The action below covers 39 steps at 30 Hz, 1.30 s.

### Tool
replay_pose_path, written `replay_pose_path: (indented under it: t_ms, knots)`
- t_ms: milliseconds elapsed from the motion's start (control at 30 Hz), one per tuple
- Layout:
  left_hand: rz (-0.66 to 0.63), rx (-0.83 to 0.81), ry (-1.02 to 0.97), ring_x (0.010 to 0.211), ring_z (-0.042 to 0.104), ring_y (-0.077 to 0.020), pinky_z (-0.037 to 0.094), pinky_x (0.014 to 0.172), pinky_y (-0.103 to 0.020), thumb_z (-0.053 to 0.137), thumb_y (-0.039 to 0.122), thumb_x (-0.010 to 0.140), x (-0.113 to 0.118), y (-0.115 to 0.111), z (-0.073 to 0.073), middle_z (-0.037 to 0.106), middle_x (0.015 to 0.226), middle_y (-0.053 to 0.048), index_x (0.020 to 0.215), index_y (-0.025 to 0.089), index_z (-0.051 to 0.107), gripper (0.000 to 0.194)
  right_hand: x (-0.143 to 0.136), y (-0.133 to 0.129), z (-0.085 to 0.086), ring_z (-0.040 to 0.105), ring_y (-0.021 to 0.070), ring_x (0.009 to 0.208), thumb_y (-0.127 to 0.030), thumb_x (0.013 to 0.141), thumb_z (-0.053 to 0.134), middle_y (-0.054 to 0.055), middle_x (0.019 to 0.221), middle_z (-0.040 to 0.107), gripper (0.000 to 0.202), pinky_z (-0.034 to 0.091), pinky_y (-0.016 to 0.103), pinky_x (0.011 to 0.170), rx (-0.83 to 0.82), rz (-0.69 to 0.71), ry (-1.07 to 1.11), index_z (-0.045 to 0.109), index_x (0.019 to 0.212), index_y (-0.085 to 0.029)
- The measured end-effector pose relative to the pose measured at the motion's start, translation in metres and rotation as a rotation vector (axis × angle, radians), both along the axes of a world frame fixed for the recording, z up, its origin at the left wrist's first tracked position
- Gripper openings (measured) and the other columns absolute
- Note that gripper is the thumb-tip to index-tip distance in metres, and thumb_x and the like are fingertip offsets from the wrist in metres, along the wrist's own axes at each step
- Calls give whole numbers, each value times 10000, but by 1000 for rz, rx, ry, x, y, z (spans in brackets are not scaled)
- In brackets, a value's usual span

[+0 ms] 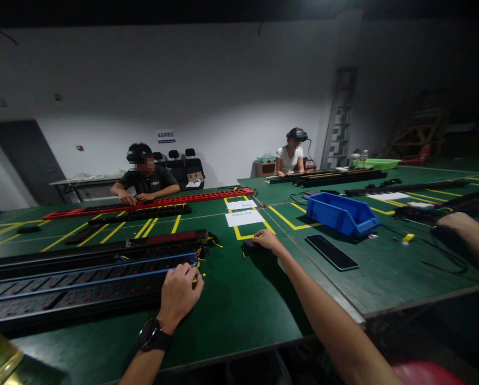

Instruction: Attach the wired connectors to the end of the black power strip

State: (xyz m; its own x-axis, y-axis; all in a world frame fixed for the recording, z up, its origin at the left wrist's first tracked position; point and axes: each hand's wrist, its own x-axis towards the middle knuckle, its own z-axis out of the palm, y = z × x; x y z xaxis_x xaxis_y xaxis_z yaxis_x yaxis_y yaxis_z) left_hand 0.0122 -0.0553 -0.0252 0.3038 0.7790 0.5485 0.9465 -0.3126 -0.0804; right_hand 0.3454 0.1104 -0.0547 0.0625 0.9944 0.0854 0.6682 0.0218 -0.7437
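Observation:
My left hand (182,289), with a dark watch on its wrist, is curled at the near right end of a long black rail assembly (103,289). Blue-edged strips and rows of red dots run along this assembly. Bits of yellow wire (203,275) poke out at the left fingertips; the grip itself is partly hidden. Further forward and to the right, my right hand (267,240) has its fingers pinched together over a small dark object (248,244) on the green table. What the pinch holds is too small to make out. A small brownish piece (244,255) lies beside it.
A blue bin (339,214) and a black phone (331,252) lie to the right. Printed sheets (244,217) sit inside yellow tape. One co-worker (147,174) handles a red rail (191,199); another (291,158) sits further back. Another person's arm (470,235) enters at right.

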Motion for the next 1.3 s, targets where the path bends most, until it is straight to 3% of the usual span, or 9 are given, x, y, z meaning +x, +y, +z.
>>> replay_pose_path:
  t_ms: [167,667,967,1133,1200,1300]
  knots:
    - [1,16,-8,864,608,-232,403,781,-377,513,236,960,0,0,-1,679,861,-57,811,215,685,229,1,-1,2,602,203,736,-201,763,721,99,773,727,128,391,304,657,-3,-14,-52,804,815,-118]
    - [8,10,5,872,616,-227,409,784,-376,501,240,965,-1,2,-3,687,870,-60,808,213,687,244,6,0,2,512,156,619,-259,813,688,55,643,652,205,332,307,583,-53,83,55,800,770,-93]
    - [2,6,1,863,612,-227,415,786,-381,497,240,968,0,0,-1,679,868,-60,810,212,682,245,5,-4,2,613,200,733,-386,862,717,93,771,719,281,366,307,633,-23,7,-52,799,846,-118]
    - [0,-3,-11,863,616,-229,415,790,-386,504,239,967,0,-1,-1,676,875,-59,811,210,681,237,-9,-21,17,636,230,905,-313,916,635,123,992,728,225,411,297,713,225,-145,-215,761,1022,-160]
    - [2,-9,-15,863,616,-231,414,788,-389,515,237,960,1,-2,-1,680,882,-60,814,210,681,224,-28,-31,24,632,218,916,-277,939,597,103,1006,710,214,436,295,752,344,-77,-250,743,1057,-176]
    - [10,-17,-19,883,617,-235,410,797,-392,532,234,950,1,-5,-1,691,903,-65,823,213,682,197,-71,-51,31,640,185,919,-243,970,571,71,1044,692,214,469,286,812,449,212,-239,726,1111,-198]
